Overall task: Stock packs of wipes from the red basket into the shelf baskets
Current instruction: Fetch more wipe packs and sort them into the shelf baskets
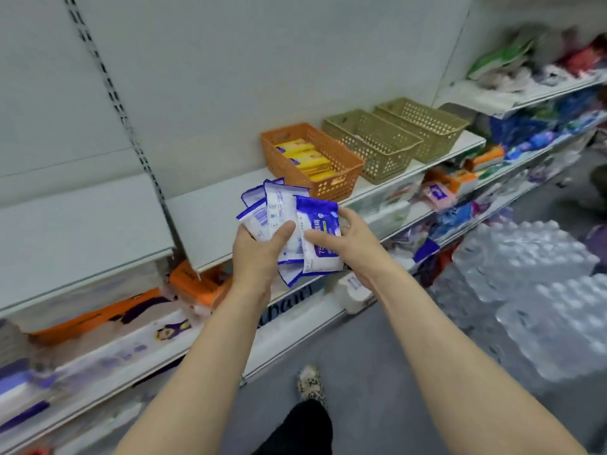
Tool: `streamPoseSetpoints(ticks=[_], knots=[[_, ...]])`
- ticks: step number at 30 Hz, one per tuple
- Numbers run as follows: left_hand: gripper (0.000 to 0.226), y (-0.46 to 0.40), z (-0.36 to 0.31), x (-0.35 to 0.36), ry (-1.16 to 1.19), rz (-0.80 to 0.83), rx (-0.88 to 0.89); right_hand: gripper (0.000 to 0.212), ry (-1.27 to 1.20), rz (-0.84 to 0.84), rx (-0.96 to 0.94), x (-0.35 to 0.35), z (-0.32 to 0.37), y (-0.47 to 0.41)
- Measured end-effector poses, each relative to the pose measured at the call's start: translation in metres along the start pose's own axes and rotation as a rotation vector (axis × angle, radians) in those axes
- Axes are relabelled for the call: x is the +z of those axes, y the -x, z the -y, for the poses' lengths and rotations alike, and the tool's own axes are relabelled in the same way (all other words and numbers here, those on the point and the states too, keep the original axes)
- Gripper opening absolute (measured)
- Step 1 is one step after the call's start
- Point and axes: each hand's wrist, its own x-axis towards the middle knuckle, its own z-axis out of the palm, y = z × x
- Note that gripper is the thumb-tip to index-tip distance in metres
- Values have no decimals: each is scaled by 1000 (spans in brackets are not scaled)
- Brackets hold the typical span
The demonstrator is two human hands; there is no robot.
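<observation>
You're holding a fanned stack of soft, slippery blue-and-white plastic wipe packs (pixel 289 224) pinched between your left hand (pixel 259 254) and right hand (pixel 348 241) above the shelf edge, so I'd be gripping their flat middles.

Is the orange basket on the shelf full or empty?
Partly full. The orange basket holds a row of yellow packs, lying below its rim.

Goods on the lower shelves (pixel 98 336) and the far right shelf (pixel 525 93) are motion-blurred; labels unreadable. Lower packs of wipes (pixel 289 270) are partly covered by the left hand (pixel 259 247). Basket contents (pixel 377 142) beyond the orange basket (pixel 331 178) cannot be determined.
</observation>
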Motion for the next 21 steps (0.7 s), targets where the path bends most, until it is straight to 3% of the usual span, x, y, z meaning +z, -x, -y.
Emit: streamPoseSetpoints(ticks=[3,5,7,10,13,17,21], knots=[[60,-43,2,57,16,90,4,48,48,-139,-118,-36,24,-45],[53,-75,2,99,15,171,23,38,61,-181,-158,-62,41,-79],[43,-111,-1,139,52,234,27,30,61,-200,-160,-88,60,-121],[50,-169,-6,193,103,246,25,16,-25,-216,-123,-127,92,-185],[55,-222,-7,236,125,219,45,22,-98,-204,-118,-160,112,-235],[38,-272,1,276,132,211,30,28,-215,-273,-94,-189,113,-286],[39,-313,8,304,136,180,36,23,-422,-329,-116,-217,118,-340]])
